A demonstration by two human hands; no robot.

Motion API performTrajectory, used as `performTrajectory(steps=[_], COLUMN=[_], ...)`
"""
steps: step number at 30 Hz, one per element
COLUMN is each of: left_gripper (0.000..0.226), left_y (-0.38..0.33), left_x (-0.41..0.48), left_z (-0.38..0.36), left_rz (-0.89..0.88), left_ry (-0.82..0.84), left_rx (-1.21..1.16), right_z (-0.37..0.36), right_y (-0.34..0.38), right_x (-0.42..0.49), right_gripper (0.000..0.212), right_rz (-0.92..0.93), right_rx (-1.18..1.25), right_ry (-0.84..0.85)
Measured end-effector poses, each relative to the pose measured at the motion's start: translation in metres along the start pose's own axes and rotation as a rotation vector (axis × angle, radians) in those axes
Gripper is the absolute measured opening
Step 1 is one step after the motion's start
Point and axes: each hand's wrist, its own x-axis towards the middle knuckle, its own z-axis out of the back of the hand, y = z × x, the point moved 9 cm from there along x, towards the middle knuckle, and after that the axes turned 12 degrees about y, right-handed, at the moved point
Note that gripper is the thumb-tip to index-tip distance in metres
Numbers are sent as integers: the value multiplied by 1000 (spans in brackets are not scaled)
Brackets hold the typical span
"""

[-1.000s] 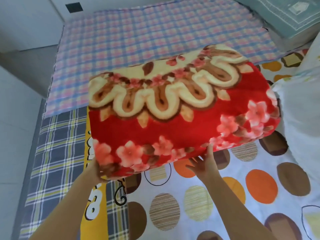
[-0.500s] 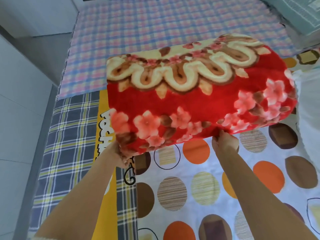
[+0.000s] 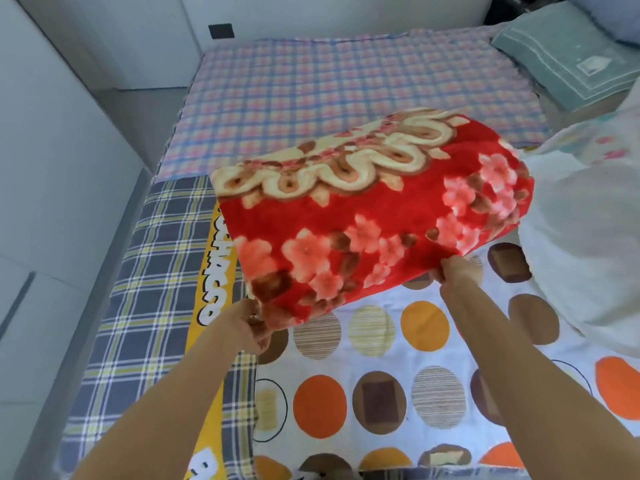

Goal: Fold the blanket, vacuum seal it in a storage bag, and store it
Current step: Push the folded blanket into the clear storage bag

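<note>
A thick folded red blanket (image 3: 367, 209) with pink flowers and a cream scroll border hangs tilted above the bed, its right end higher than its left. My left hand (image 3: 247, 327) grips its lower left corner from beneath. At the lower right edge my right hand (image 3: 457, 275) pinches the blanket, fingers curled under the fold. A translucent white plastic bag (image 3: 585, 216) lies bunched at the right, just beside the blanket's right end.
The bed carries a pink-blue check sheet (image 3: 329, 95) at the back, a grey-yellow plaid cloth (image 3: 145, 271) at left and a white sheet with orange and brown circles (image 3: 398, 393) in front. A green pillow (image 3: 571, 53) sits at the far right. White wall panels (image 3: 52, 168) border the left.
Both hands have lifted the blanket off the bed and carried it right, tilting its right end up. The right hand changed from spread fingers to a pinch.
</note>
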Motion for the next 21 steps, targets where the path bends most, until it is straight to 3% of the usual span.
performTrajectory(steps=[6, 10, 13, 15, 17, 19, 21], left_gripper=[17, 17, 20, 19, 17, 11, 10], left_y=[105, 179, 182, 150, 92, 29, -18], left_x=[-49, -77, -97, -109, -121, -141, -157], left_z=[14, 17, 20, 23, 23, 9, -23], left_rz=[59, 152, 131, 36, -230, -502, -602], left_ry=[-14, 1, -31, -112, -280, -436, -514], left_rx=[-32, 66, 242, 431, 602, 786, 1078], right_z=[57, 90, 106, 114, 101, 103, 99], right_y=[-16, -18, -27, -34, -26, -18, -5], right_x=[-62, -81, -77, -74, -84, -83, -82], right_gripper=[15, 21, 31, 24, 20, 24, 25], right_rz=[-86, -114, -156, -233, -176, -185, -154], right_rx=[-133, -204, -358, -412, -439, -479, -490], right_ry=[-117, -14, 22, 31, 159, 135, 113])
